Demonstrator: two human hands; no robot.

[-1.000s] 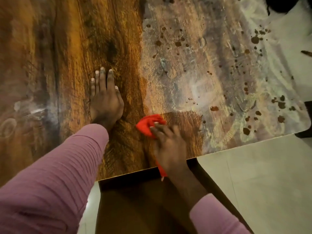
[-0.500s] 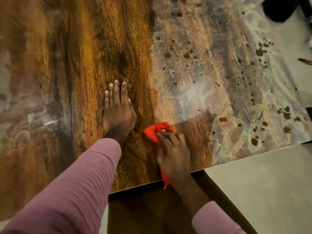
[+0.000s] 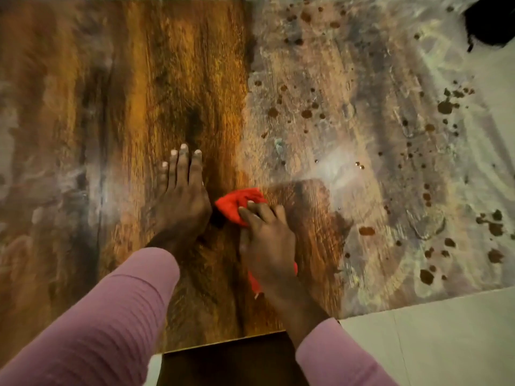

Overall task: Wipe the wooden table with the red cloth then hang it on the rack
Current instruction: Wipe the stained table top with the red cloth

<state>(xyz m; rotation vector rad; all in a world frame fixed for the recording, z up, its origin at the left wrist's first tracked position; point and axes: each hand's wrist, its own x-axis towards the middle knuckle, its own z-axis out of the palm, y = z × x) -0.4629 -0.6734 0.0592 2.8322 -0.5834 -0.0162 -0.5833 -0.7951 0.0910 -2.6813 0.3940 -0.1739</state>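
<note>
- Gripping red fabric cloth (image 3: 235,201) in curled right hand (image 3: 269,246), pressed brown wooden table (image 3: 167,79) near front edge.
- Rested left hand (image 3: 181,201) flat alongside, fingers straight.
- Faced open dusty stretch (image 3: 362,135) rightward.

Left hand (image 3: 182,201) flat, palm down, fingers straight together; right hand (image 3: 267,243) beside it, fingers curled gripping crumpled red cloth (image 3: 237,201); both arms extended.

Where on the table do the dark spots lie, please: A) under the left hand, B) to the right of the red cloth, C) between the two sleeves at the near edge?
B: the dark spots speckle the filmy part of the table right of the red cloth; the wood under the left hand shows bare grain.
</note>
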